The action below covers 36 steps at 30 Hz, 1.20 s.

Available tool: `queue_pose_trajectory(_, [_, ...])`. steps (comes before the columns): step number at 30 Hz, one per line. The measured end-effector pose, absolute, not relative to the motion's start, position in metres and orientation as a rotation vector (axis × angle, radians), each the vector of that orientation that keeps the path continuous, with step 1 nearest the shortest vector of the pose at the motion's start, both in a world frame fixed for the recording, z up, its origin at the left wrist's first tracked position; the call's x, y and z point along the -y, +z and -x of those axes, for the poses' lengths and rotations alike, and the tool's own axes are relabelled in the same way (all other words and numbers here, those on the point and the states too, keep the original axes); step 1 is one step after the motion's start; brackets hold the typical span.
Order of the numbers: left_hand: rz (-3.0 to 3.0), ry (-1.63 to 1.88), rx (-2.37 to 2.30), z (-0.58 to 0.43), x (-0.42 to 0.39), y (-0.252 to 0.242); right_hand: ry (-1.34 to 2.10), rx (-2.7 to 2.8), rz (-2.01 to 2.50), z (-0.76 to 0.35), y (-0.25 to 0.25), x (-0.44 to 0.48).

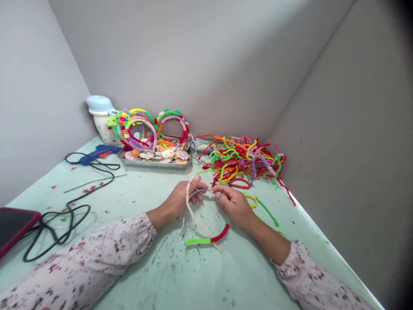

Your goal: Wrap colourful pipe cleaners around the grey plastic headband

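Observation:
Between my hands is a thin hoop, like a headband, partly wrapped in fuzzy pipe cleaner. Its near side has a green wrapped section (198, 242) and a red wrapped section (220, 233). My left hand (180, 198) is closed, its fingertips at the hoop's bare far part. A pale pipe cleaner (188, 202) loops up past those fingers and hangs down toward the table. My right hand (237, 206) pinches the hoop close to the left fingertips, with a bit of pink showing there. Fingers partly cover the spot where strand and hoop meet.
Behind stands a metal tray (151, 163) of shells with finished colourful headbands (140, 133) on it. A pile of pipe cleaners (241, 157) lies back right, near red-handled scissors (240, 184). At left are a white cup (105, 125), a blue tool (97, 154), black cable (74, 211) and red-edged device (16, 228).

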<state>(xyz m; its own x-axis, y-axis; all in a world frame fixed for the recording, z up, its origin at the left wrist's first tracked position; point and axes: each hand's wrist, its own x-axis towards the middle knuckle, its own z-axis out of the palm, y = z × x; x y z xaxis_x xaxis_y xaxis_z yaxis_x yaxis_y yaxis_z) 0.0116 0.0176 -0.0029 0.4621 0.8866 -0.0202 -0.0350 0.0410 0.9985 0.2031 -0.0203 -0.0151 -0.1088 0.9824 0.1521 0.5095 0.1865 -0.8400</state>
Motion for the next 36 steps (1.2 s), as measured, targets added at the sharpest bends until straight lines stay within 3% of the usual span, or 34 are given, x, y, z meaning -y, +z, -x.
queue_pose_trajectory(5, [-1.093,0.836,-0.753,-0.01,-0.024,-0.002,0.824,1.756,1.402,-0.205,-0.017,0.023])
queue_pose_trajectory(15, [-1.687,0.623,-0.537,-0.006,-0.014,0.001,0.826,1.767,1.383,-0.205,-0.013,0.023])
queue_pose_trajectory(21, [-1.54,0.802,-0.674,-0.015,-0.021,-0.015,0.806,1.794,1.375,-0.202,-0.01,0.024])
queue_pose_trajectory(36, [-1.708,0.844,-0.862,-0.013,-0.018,-0.02,0.654,1.937,1.355,-0.192,-0.006,0.029])
